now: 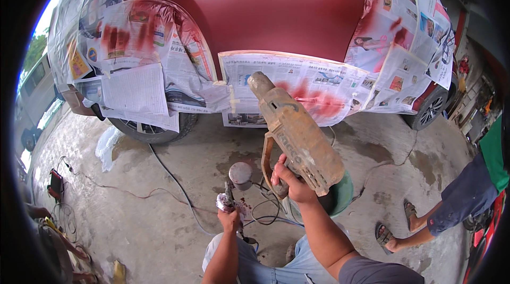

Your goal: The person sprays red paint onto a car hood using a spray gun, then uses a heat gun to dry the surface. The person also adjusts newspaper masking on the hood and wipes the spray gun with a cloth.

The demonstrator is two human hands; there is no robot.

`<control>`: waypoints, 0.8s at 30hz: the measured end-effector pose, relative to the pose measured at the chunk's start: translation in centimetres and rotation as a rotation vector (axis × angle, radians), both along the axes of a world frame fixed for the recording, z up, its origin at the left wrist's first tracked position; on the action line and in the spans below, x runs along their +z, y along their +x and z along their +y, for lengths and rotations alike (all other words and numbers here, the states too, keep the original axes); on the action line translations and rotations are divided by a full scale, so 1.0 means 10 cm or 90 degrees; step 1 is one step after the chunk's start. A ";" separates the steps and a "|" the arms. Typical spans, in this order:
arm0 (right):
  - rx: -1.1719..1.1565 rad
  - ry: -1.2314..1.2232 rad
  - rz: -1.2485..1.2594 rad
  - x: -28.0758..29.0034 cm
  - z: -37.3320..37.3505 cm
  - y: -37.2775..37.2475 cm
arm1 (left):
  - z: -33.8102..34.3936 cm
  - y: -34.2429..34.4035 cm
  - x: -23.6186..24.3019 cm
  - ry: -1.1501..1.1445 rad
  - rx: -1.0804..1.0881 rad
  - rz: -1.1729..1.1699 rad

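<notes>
Right hand (291, 180) clamped on heat gun (297, 135), long axis aimed far-left at red car panel (265, 7); left hand (229, 215) fisted round spray gun (229, 199).

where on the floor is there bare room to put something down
Bare concrete lies left of the black cable, below the front tyre, and right of the green bucket toward the bystander's sandalled feet. Crowded around the round can and cable coils near the left hand.
</notes>
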State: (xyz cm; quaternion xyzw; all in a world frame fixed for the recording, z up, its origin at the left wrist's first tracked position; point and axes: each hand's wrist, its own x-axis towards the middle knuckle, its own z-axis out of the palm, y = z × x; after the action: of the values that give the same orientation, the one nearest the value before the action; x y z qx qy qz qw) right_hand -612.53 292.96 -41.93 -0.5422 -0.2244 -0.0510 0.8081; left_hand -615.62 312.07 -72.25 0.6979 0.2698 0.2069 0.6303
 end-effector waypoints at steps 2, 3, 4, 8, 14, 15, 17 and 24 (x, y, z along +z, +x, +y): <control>0.005 0.008 0.003 -0.01 -0.01 0.01 | 0.02 0.00 0.03 -0.003 -0.014 0.043; 0.009 0.006 0.002 0.00 0.01 0.00 | 0.05 -0.02 0.05 -0.005 -0.017 0.063; 0.014 0.004 0.001 0.02 0.03 -0.01 | 0.08 -0.02 0.00 -0.009 -0.014 0.062; 0.022 -0.027 -0.028 0.04 0.06 -0.04 | 0.10 -0.02 -0.09 -0.027 -0.006 0.060; 0.046 0.009 -0.043 0.01 0.12 -0.05 | 0.12 -0.05 -0.09 -0.020 -0.022 0.040; 0.046 0.009 -0.046 0.00 0.12 -0.05 | 0.11 -0.06 -0.07 -0.021 -0.016 0.033; 0.047 0.006 -0.052 -0.04 0.13 -0.05 | 0.13 -0.06 -0.07 -0.031 -0.023 0.026; 0.047 0.014 -0.031 0.01 0.13 -0.10 | 0.16 -0.07 -0.06 -0.052 -0.011 0.025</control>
State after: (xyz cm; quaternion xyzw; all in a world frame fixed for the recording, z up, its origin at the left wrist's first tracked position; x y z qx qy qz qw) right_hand -613.55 294.28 -41.83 -0.5233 -0.2631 -0.0365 0.8097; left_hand -616.33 313.67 -72.84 0.6776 0.2842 0.1765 0.6549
